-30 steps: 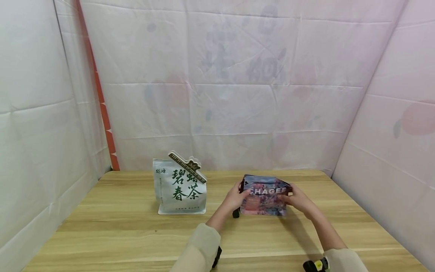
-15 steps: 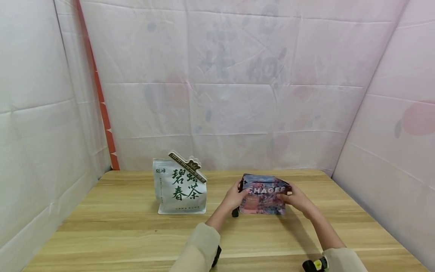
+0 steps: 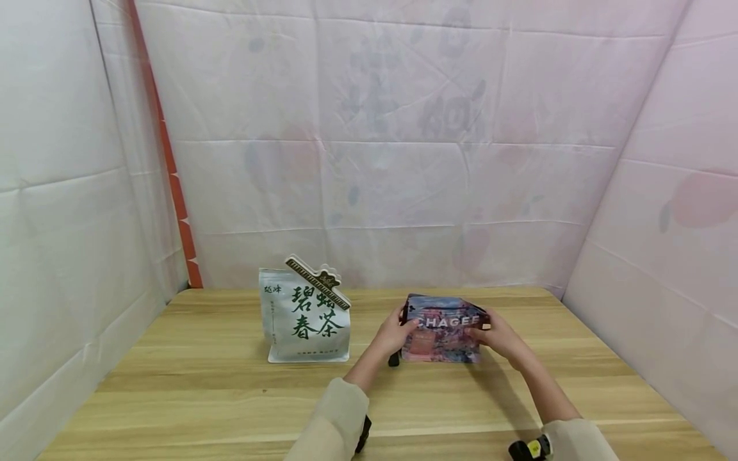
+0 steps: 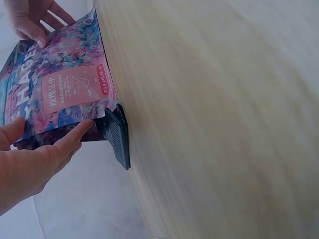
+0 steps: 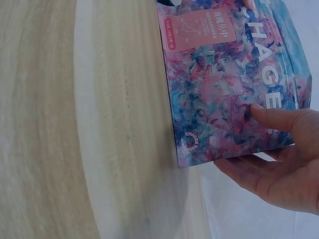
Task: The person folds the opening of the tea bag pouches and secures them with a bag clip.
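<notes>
Pink-blue pouch (image 3: 445, 340) faces the near side, long axis running left-to-right.

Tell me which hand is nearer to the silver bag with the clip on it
Left. The left hand holds the left side of the CHAGEE pouch, to the right of the silver bag; the right hand holds the pouch's right side, farther away.

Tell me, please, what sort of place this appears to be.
Probably an indoor recording booth: pale printed cloth surrounds a wooden table on three sides, and a small black device sits by the person's right sleeve.
</notes>
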A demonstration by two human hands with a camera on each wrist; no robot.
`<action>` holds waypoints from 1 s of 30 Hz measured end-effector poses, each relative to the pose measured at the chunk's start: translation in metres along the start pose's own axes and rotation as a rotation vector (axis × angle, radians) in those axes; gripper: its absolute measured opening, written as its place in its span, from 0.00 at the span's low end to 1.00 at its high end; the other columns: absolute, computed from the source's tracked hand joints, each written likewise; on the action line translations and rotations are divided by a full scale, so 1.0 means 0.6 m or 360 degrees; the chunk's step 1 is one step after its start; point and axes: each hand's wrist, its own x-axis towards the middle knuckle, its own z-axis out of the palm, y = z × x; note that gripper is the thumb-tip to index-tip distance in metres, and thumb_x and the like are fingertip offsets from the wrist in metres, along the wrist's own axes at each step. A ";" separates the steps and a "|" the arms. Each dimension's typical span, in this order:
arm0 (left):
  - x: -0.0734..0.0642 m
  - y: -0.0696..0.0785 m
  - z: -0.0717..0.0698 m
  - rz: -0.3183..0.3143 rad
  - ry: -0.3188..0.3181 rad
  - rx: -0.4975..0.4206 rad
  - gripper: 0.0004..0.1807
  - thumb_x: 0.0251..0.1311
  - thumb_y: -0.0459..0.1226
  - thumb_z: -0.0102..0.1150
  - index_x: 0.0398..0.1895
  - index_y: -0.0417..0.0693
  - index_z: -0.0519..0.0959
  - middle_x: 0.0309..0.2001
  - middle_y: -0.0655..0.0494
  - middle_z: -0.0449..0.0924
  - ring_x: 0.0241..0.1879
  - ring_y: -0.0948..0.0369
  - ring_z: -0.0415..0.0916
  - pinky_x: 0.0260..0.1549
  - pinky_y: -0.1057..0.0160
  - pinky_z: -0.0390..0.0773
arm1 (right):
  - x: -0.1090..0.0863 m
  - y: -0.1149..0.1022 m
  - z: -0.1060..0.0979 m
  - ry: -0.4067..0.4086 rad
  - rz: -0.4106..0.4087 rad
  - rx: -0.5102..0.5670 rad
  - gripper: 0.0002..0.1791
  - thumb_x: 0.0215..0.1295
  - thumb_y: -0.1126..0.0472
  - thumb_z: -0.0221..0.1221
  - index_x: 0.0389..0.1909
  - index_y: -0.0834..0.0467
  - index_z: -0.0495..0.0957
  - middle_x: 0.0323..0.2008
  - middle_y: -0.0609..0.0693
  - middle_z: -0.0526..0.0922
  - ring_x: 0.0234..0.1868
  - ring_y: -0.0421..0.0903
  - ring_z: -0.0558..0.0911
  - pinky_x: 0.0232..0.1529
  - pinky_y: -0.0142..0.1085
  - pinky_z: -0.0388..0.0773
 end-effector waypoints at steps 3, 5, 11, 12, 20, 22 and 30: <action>-0.001 0.001 -0.005 -0.0010 0.0001 -0.0017 0.30 0.66 0.40 0.50 0.67 0.38 0.56 0.61 0.35 0.61 0.59 0.43 0.61 0.52 0.46 0.65 | 0.001 -0.002 0.003 -0.0001 -0.0004 0.0002 0.28 0.64 0.69 0.53 0.58 0.78 0.52 0.45 0.68 0.67 0.44 0.58 0.74 0.41 0.47 0.76; -0.002 0.002 -0.008 -0.0020 -0.0001 -0.0018 0.30 0.66 0.40 0.50 0.67 0.38 0.56 0.61 0.35 0.61 0.59 0.43 0.61 0.52 0.46 0.66 | 0.002 -0.003 0.006 -0.0004 -0.0004 0.0020 0.28 0.65 0.69 0.53 0.58 0.77 0.52 0.46 0.69 0.66 0.46 0.60 0.73 0.42 0.47 0.75; -0.004 0.002 -0.017 -0.0033 0.0006 -0.0011 0.30 0.66 0.40 0.50 0.67 0.37 0.56 0.61 0.35 0.61 0.59 0.43 0.60 0.52 0.46 0.66 | 0.004 -0.004 0.015 0.0003 0.0006 0.0061 0.28 0.64 0.70 0.53 0.58 0.77 0.52 0.49 0.72 0.64 0.49 0.63 0.72 0.44 0.48 0.74; -0.004 0.001 -0.018 -0.0037 0.0010 -0.0014 0.30 0.66 0.40 0.50 0.67 0.37 0.56 0.61 0.35 0.61 0.59 0.43 0.61 0.52 0.46 0.66 | 0.004 -0.004 0.017 0.0005 0.0006 0.0063 0.28 0.64 0.70 0.53 0.58 0.77 0.52 0.49 0.72 0.64 0.49 0.63 0.72 0.44 0.48 0.74; -0.004 -0.002 -0.030 -0.0055 0.0040 -0.0045 0.30 0.65 0.39 0.52 0.67 0.37 0.57 0.60 0.34 0.63 0.58 0.43 0.62 0.51 0.48 0.67 | 0.007 -0.011 0.028 0.0004 -0.0009 0.0059 0.26 0.64 0.69 0.54 0.57 0.76 0.56 0.45 0.68 0.67 0.44 0.58 0.74 0.39 0.48 0.76; -0.005 -0.002 -0.032 -0.0060 0.0045 -0.0057 0.30 0.65 0.38 0.52 0.67 0.37 0.57 0.60 0.34 0.63 0.58 0.43 0.61 0.51 0.47 0.67 | 0.008 -0.012 0.030 0.0012 -0.0007 0.0055 0.26 0.64 0.69 0.54 0.57 0.75 0.56 0.45 0.68 0.67 0.44 0.58 0.74 0.38 0.48 0.76; -0.006 -0.003 -0.036 -0.0025 0.0068 -0.0031 0.29 0.65 0.37 0.51 0.66 0.35 0.57 0.60 0.33 0.62 0.59 0.41 0.60 0.52 0.46 0.65 | 0.011 -0.014 0.036 0.0027 -0.0003 0.0035 0.28 0.65 0.68 0.53 0.60 0.76 0.53 0.49 0.72 0.64 0.48 0.63 0.72 0.40 0.48 0.76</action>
